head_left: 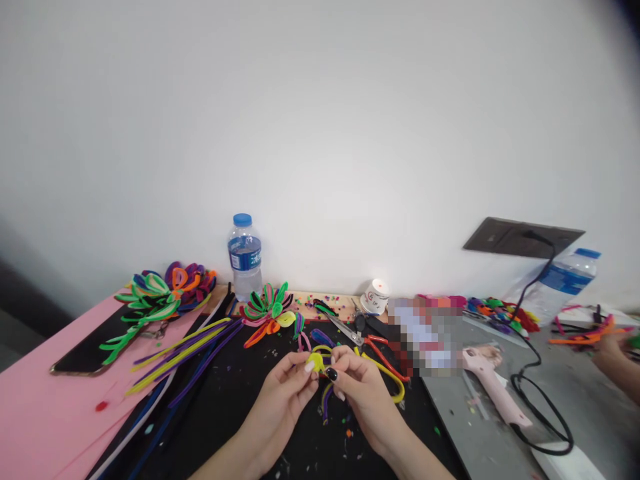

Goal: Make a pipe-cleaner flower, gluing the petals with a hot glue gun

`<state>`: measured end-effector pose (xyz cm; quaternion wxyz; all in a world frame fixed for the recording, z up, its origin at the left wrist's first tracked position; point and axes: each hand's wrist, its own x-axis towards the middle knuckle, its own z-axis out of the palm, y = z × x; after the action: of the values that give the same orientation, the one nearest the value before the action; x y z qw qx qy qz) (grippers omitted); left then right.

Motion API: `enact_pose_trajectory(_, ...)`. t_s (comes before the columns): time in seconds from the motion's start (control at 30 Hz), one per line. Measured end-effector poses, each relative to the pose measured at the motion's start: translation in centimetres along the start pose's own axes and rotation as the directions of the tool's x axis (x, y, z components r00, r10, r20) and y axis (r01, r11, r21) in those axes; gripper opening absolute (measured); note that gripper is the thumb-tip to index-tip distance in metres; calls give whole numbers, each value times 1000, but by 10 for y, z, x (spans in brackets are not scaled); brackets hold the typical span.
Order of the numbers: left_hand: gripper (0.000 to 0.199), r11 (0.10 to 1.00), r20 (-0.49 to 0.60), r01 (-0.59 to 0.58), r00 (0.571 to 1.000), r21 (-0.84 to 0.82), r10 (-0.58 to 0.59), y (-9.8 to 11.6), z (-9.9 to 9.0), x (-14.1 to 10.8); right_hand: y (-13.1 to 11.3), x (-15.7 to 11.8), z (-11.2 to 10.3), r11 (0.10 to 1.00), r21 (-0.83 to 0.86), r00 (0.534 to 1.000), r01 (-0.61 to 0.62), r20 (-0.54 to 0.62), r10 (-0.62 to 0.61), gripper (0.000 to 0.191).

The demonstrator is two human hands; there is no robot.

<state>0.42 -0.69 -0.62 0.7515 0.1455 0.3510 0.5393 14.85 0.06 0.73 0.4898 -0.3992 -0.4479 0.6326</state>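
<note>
My left hand (286,393) pinches a small yellow fuzzy coil (316,362) between thumb and fingertips, over the black mat (200,427). From the other side my right hand (361,389) meets it, its thumb and fingers closed at the coil's right edge. Yellow and purple fuzzy stems (395,385) lie curved behind and under the hands. Just behind are scissors (346,329) and a tool with red handles (384,353). A fuzzy flower (270,309) in green, pink and orange stands at the mat's back edge.
Loose stems (180,353), a phone (85,347) and more flowers (167,287) are at left. A water bottle (245,260) and paper cup (375,297) stand by the wall. At right are a pink glue gun (495,387), its black cable (537,360) and another person's hand (615,360).
</note>
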Motion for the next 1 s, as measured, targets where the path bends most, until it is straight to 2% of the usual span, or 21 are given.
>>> enact_pose_trajectory(0.2, 13, 999, -117, 27, 993, -41, -32, -3, 3, 0, 4, -1, 3, 1000, 15, 1000, -15, 1, 15, 16)
enact_pose_trajectory(0.33, 14, 994, -149, 72, 985, -88, -85, -6, 4, 1, 10, 1, 4, 999, 49, 1000, -22, 3, 22, 15)
enact_pose_trajectory(0.53, 17, 986, -121, 101, 986, -131, -117, -8, 5, 0, 16, 2, 3, 1000, 23, 1000, -12, 2, 12, 15)
enact_pose_trajectory(0.7, 36, 980, -95, 150, 982, -134, -163, -7, 7, -1, 13, 3, 2, 998, -59, 999, 31, 28, -29, 15)
enact_pose_trajectory(0.87, 43, 980, -18, 154, 987, -124, -157, -7, 8, 1, 13, 4, -3, 990, -120, 998, 68, 12, -67, 17)
enact_pose_trajectory(1.0, 38, 993, 13, 103, 995, -63, -102, -6, 7, 1, 17, 6, -7, 997, -74, 999, 29, -42, -33, 19)
